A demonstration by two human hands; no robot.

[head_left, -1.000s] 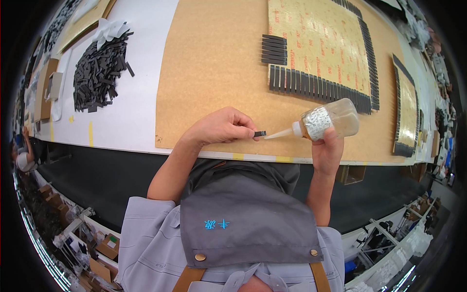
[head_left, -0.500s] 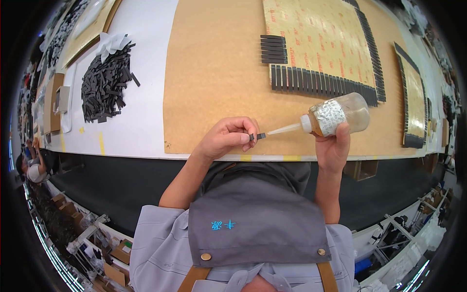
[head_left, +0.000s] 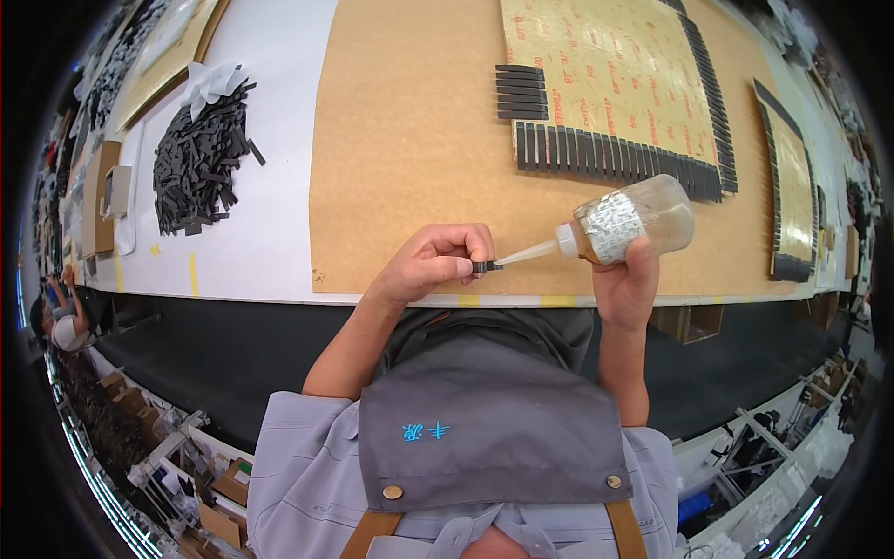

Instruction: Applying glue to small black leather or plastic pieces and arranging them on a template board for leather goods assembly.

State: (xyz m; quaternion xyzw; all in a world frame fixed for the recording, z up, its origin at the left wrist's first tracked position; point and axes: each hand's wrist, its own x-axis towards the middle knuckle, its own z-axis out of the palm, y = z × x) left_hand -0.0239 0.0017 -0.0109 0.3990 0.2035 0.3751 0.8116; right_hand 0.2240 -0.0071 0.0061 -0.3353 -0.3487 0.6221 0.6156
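Note:
Between thumb and fingers, my left hand [head_left: 438, 261] pinches a small black strip [head_left: 487, 266] above the near edge of the brown board. My right hand [head_left: 627, 284] grips a clear squeeze bottle [head_left: 633, 222] with a silvery label, tilted with its nozzle toward the left. The thin nozzle tip [head_left: 503, 262] is at the strip, apparently touching it. Beyond the bottle lies a yellowish panel [head_left: 615, 74] with black strips set in rows along its near and right edges. Several more black strips [head_left: 521, 91] stick out from its left edge.
A heap of loose black strips [head_left: 200, 158] lies on the white table at left, with a crumpled white piece [head_left: 212, 86] on top. A second strip-edged panel [head_left: 788, 186] is at far right. Small cardboard boxes [head_left: 101, 200] stand at the left. Another person [head_left: 70, 321] is at far left.
The bottle in my right hand has moved left and slightly down, bringing its nozzle tip onto the black strip. My left hand has barely moved and still pinches the strip.

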